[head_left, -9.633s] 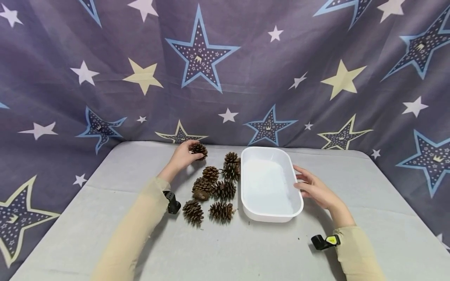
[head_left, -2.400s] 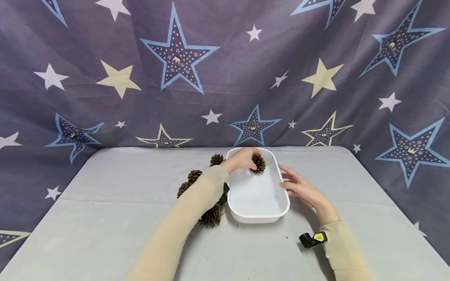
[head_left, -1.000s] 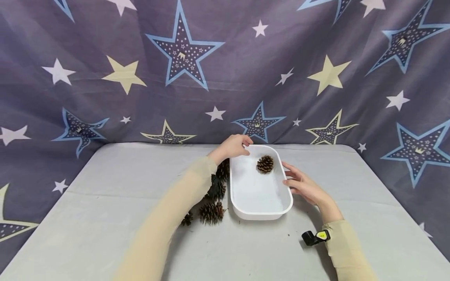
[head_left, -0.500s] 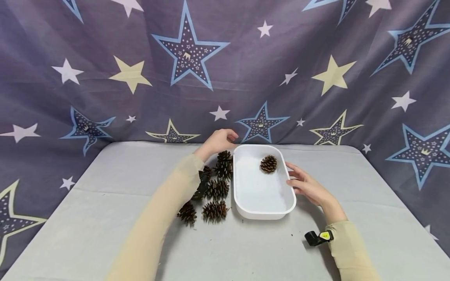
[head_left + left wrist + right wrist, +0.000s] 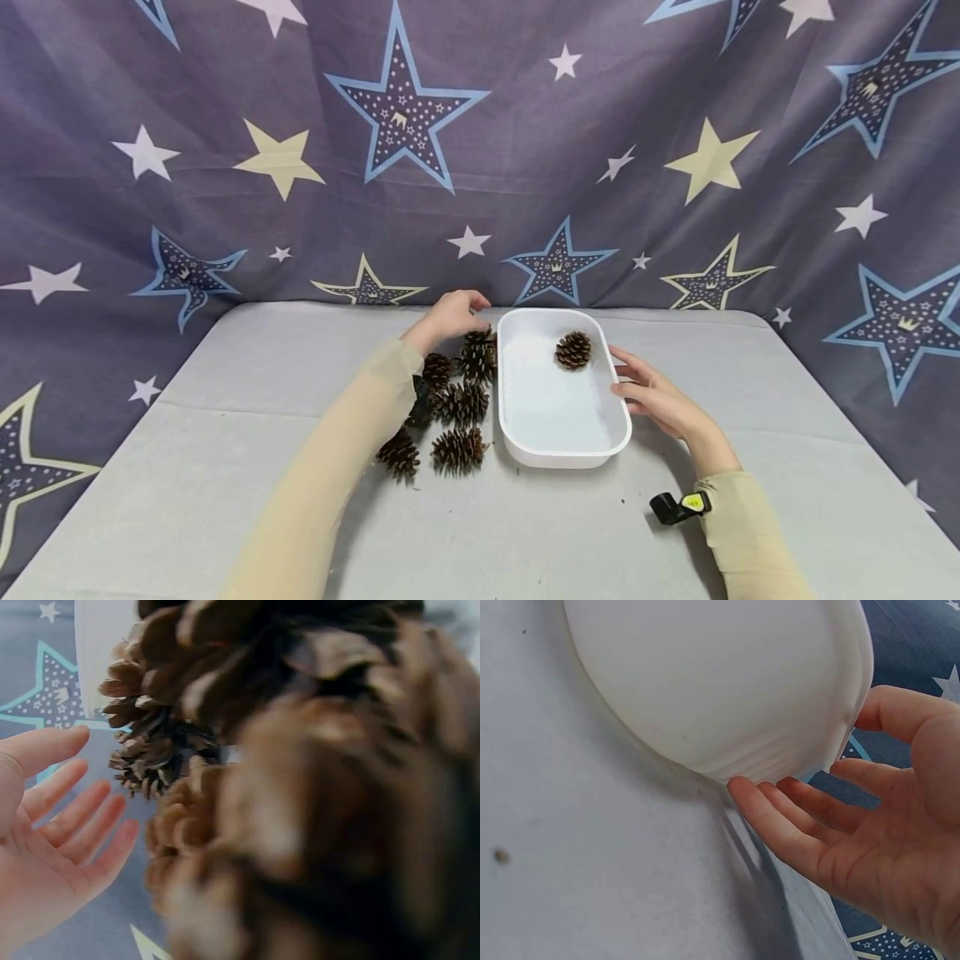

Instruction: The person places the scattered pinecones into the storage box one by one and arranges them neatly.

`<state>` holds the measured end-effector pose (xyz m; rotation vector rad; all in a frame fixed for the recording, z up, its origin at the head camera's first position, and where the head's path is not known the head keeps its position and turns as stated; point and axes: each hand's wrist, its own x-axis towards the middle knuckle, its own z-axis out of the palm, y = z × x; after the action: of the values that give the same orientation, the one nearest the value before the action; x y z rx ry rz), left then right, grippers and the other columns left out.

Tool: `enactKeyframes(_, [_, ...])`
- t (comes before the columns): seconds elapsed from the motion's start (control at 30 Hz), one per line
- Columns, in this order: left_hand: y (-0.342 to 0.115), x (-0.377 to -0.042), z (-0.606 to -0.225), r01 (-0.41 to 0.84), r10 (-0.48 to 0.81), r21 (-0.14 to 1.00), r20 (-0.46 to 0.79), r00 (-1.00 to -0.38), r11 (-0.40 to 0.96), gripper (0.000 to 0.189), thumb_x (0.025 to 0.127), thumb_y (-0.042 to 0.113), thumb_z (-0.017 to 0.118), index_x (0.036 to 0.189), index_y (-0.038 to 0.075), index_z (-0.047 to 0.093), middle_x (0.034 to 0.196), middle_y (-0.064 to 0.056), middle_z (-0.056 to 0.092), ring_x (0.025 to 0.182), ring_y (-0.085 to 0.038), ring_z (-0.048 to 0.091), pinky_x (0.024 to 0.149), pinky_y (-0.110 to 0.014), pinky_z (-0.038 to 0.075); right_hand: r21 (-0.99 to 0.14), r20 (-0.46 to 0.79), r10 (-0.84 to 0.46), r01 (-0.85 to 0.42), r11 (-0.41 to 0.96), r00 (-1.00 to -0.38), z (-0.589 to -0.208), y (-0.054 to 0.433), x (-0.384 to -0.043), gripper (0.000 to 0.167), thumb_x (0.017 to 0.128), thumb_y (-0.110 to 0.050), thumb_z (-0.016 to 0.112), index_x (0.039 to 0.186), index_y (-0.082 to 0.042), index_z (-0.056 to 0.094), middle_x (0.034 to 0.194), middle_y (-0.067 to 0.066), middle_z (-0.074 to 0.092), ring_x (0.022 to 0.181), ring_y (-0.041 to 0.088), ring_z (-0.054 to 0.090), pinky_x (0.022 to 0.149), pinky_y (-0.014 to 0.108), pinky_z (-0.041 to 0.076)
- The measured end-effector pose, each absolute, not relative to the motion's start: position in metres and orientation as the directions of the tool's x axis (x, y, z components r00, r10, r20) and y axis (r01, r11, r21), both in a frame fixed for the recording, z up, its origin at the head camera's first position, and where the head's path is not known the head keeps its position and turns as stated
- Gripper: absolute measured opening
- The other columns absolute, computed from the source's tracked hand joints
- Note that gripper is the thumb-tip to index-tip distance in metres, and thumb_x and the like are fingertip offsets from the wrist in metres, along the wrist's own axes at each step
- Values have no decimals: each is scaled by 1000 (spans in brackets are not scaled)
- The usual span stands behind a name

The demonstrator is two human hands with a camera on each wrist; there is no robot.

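Note:
My left hand hovers with nothing in it at the far end of a group of pine cones. In the left wrist view its fingers are spread and loosely straight, beside a near pine cone. A dark upright pine cone lies just below the fingertips. One pine cone sits inside the white tub, towards its far right corner. My right hand touches the tub's right side with its fingertips; in the right wrist view the fingers are extended against the outer wall.
Several more pine cones lie left of the tub, among them one at the front and one beside my left forearm. My sleeve and a black wrist camera partly cover others. A star-patterned curtain hangs behind the grey table.
My left hand has carried a pine cone from the back left into the tub and let go. It has since moved left, back over the group. My right hand stays at the tub.

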<state>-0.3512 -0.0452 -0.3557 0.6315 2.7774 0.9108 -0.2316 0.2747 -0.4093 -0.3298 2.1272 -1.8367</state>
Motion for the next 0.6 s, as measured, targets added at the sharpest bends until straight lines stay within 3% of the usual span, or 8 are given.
enactKeyframes(0.6, [-49,-349,-370,293,423,597,-85,-902,747,46,84,19,62,126,4,52,124,-16,54,114,-30,50,94,-40,43,-988,-94,-367,41,151,-925,-409,274,-232,70,90,-10,50,147,-9,9,137,31,26,98,13,56,80,29,53])
